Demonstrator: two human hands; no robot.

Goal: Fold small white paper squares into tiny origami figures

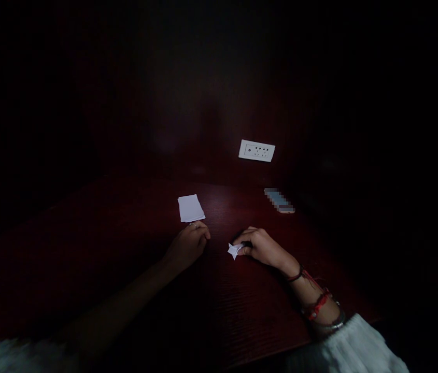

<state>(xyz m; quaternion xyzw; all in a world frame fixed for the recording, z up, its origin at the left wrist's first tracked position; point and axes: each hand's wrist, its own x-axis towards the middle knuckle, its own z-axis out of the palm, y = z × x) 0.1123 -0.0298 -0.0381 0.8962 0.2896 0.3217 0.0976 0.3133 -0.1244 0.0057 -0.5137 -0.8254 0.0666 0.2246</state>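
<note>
Table [219, 280], one, dark red, set in a dim room. Socket panel [256, 151], white, one, mounted on the wall behind. Folded paper [234, 250], white, pointed, one: pinched between thumb and fingers of the right hand [263, 247]. Paper stack [191, 208], one, laid just beyond the left hand [191, 244], which is curled; its hold cannot be told. Phone [279, 200], one, blurred, laid at right.

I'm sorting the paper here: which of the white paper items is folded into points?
The small pointed piece pinched in the right hand; the stack of sheets just beyond the left hand lies flat, with straight edges.
</note>
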